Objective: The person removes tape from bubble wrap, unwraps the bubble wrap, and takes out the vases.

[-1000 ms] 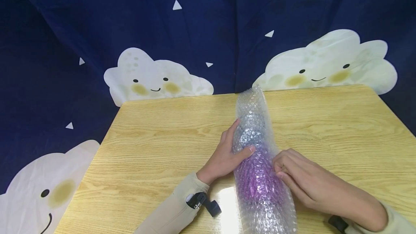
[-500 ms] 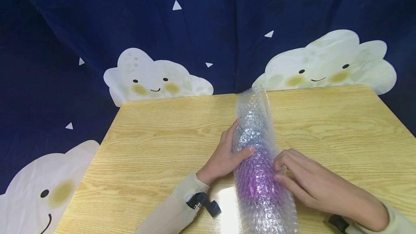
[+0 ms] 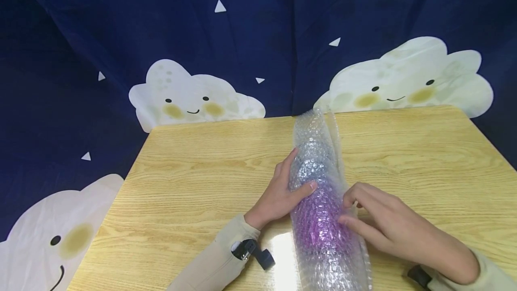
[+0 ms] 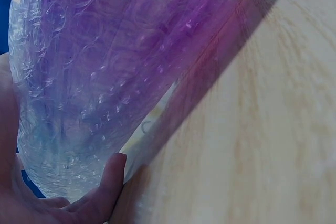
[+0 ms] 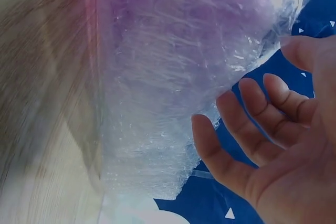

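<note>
A long roll of bubble wrap (image 3: 321, 219) lies on the table, pointing away from me. Through its clear layers shows something purple at the near part and bluish farther up; its kind is hidden. My left hand (image 3: 278, 199) grips the roll from the left, thumb on top and fingers along its side. In the left wrist view, the fingers (image 4: 107, 184) curl around the bubble wrap (image 4: 115, 66). On the right side is my right hand (image 3: 383, 223), thumb and forefinger apart at the wrap's loose edge. The right wrist view shows its fingers (image 5: 239, 129) loosely bent beside the wrap (image 5: 157, 93).
The wood-grain table (image 3: 202, 169) spreads on both sides of the roll. Behind it hangs a dark blue curtain (image 3: 250, 35) printed with clouds and triangles. Each wrist wears a black strap, such as the left strap (image 3: 252, 251).
My right thumb and forefinger have parted from their pinch on the wrap's edge. The wrap's far right flap has spread outward to the right. My left hand has stayed still.
</note>
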Demonstrator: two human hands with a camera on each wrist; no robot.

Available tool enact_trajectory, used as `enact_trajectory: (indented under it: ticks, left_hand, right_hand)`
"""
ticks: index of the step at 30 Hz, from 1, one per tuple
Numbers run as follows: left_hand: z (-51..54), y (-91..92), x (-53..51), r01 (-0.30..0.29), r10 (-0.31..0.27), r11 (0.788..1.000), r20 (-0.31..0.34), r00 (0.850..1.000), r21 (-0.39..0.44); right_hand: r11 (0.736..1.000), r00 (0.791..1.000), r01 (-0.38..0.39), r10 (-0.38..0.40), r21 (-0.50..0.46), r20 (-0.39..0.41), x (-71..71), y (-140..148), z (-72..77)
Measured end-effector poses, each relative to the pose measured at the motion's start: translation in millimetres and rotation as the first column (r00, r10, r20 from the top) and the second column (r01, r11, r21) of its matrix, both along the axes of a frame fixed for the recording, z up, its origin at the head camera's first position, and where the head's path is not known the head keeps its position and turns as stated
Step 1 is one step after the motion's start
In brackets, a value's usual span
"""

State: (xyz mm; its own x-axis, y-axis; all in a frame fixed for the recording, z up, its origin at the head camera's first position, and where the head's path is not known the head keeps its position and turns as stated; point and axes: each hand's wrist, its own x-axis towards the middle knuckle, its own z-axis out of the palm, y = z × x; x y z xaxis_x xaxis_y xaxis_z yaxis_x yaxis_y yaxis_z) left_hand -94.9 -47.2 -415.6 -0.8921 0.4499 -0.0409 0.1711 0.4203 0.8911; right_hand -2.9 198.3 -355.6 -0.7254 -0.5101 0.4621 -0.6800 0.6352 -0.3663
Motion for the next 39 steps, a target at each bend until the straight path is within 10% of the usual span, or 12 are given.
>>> enact_trajectory:
  ticks: [39]
  left_hand:
    - [-0.8,-0.6,-0.4,0.001,-0.001,1.0,0.0,1.0,-0.012]
  right_hand:
    - [0.971,0.971,0.238,-0.238,-0.02,0.01,-18.9,16,-3.4]
